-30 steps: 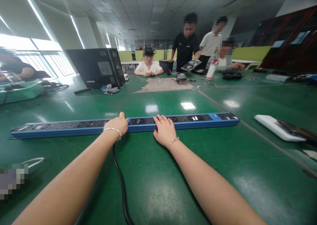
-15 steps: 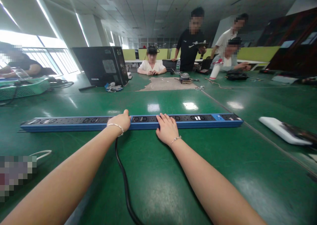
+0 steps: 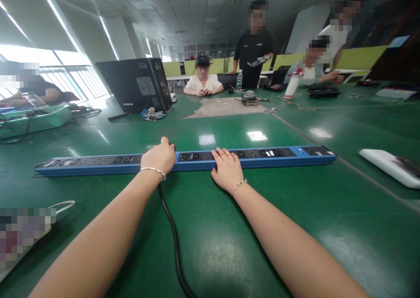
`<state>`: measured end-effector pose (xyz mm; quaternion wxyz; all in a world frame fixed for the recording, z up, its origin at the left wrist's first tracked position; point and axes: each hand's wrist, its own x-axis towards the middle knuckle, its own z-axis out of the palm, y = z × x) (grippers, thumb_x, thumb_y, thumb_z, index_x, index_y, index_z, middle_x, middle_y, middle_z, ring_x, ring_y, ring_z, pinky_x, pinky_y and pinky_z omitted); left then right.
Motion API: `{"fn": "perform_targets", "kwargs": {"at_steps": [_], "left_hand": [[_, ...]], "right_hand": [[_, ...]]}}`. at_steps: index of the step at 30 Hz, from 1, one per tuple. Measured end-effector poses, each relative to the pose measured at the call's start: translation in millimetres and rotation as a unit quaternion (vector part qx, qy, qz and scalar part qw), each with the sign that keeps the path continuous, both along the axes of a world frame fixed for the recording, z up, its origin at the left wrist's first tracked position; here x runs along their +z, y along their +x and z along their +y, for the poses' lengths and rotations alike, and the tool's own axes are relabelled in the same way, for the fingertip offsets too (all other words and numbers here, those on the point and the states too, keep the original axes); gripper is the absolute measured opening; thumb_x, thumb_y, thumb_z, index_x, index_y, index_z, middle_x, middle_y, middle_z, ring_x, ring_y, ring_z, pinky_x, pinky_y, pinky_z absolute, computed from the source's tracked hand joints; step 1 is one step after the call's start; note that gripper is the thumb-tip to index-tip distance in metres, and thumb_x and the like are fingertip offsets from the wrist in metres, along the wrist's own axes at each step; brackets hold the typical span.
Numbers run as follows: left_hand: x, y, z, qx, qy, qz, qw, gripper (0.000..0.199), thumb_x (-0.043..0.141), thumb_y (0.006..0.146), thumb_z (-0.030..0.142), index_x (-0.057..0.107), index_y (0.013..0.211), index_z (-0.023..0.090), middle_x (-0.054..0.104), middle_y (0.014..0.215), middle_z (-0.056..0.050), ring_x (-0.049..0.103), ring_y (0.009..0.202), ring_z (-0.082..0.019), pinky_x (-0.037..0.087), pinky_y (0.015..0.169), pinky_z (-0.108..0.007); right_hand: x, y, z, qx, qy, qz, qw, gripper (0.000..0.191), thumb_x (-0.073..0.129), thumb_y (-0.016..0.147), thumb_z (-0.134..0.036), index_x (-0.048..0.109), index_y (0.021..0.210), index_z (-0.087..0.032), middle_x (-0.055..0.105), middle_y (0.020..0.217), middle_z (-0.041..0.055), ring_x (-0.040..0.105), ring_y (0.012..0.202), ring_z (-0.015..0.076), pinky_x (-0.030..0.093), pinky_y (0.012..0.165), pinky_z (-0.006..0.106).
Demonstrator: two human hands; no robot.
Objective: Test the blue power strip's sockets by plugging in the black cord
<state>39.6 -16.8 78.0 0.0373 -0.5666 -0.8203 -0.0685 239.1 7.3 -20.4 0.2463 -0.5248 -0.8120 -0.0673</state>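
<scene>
A long blue and black power strip (image 3: 197, 156) with rows of sockets lies crosswise on the green table in front of me. My left hand (image 3: 158, 158) is closed over its middle, knuckles up. A black cable (image 3: 175, 236) comes out beneath that hand and runs toward me; the end inside my fingers is hidden. Just to the right, my right hand (image 3: 228, 169) grips the strip across its width. Its fingers lie over the top to the far edge, and the thumb is against the near side.
A black computer case (image 3: 134, 85) stands at the back left, with gloves (image 3: 152, 114) beside it. A green basket (image 3: 49, 118) is at the left. A white device (image 3: 389, 166) lies at the right. Several people sit or stand beyond the table.
My view has shifted slightly, so the strip and both hands appear a little farther right. Both hands stay on the strip; the left hand's knuckles sit a bit higher over it.
</scene>
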Motion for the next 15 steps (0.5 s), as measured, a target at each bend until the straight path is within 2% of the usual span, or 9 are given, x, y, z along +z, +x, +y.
{"fn": "perform_targets", "kwargs": {"at_steps": [2,4,6,8,12,15], "left_hand": [[20.6,-2,-2,0.001,0.051,-0.007,0.999,0.045,0.022,0.089,0.044,0.048,0.114,0.018,0.068,0.099,-0.015,0.064,0.092,-0.03,0.046,0.076,-0.041],[37.5,-12,-2,0.007,0.066,-0.011,0.998,0.046,0.024,0.087,0.045,0.049,0.114,0.016,0.067,0.101,-0.016,0.063,0.095,-0.032,0.046,0.077,-0.043],[44.5,-33,0,0.025,0.056,-0.011,0.998,0.048,0.028,0.085,0.045,0.05,0.113,0.013,0.066,0.104,-0.019,0.061,0.098,-0.035,0.045,0.079,-0.044],[40.4,-61,1,0.038,0.032,-0.007,0.999,0.05,0.028,0.084,0.045,0.051,0.113,0.011,0.065,0.106,-0.022,0.06,0.1,-0.037,0.045,0.08,-0.045],[14.7,-116,0,0.017,-0.042,0.03,0.999,0.05,0.024,0.085,0.042,0.051,0.113,0.01,0.065,0.104,-0.023,0.061,0.1,-0.035,0.045,0.08,-0.044],[-2.7,-136,-4,-0.004,-0.077,0.046,0.996,0.052,0.023,0.086,0.045,0.05,0.113,0.011,0.066,0.102,-0.022,0.062,0.099,-0.035,0.045,0.081,-0.042]], "right_hand": [[-0.6,0,0,0.0,0.002,-0.002,1.0,0.057,0.049,0.079,-0.024,0.045,0.135,-0.016,0.043,0.143,0.0074,0.033,0.131,0.0228,0.02,0.108,0.041],[-0.9,0,1,-0.001,0.0,-0.005,1.0,0.056,0.048,0.079,-0.024,0.045,0.135,-0.016,0.042,0.143,0.0076,0.033,0.132,0.023,0.02,0.108,0.041],[-1.0,0,1,-0.002,-0.003,-0.008,1.0,0.056,0.048,0.08,-0.024,0.045,0.135,-0.016,0.041,0.144,0.0078,0.033,0.132,0.0232,0.02,0.108,0.041],[-1.0,0,2,-0.002,-0.007,-0.01,1.0,0.056,0.048,0.08,-0.024,0.045,0.135,-0.017,0.041,0.144,0.008,0.033,0.132,0.0232,0.02,0.108,0.042],[-1.3,0,2,-0.001,-0.003,-0.008,1.0,0.056,0.048,0.08,-0.023,0.045,0.135,-0.016,0.041,0.144,0.0083,0.033,0.132,0.0232,0.02,0.108,0.042],[-1.5,0,2,-0.001,-0.001,-0.007,1.0,0.056,0.048,0.079,-0.023,0.046,0.135,-0.016,0.042,0.143,0.0085,0.033,0.131,0.0234,0.02,0.108,0.042]]}}
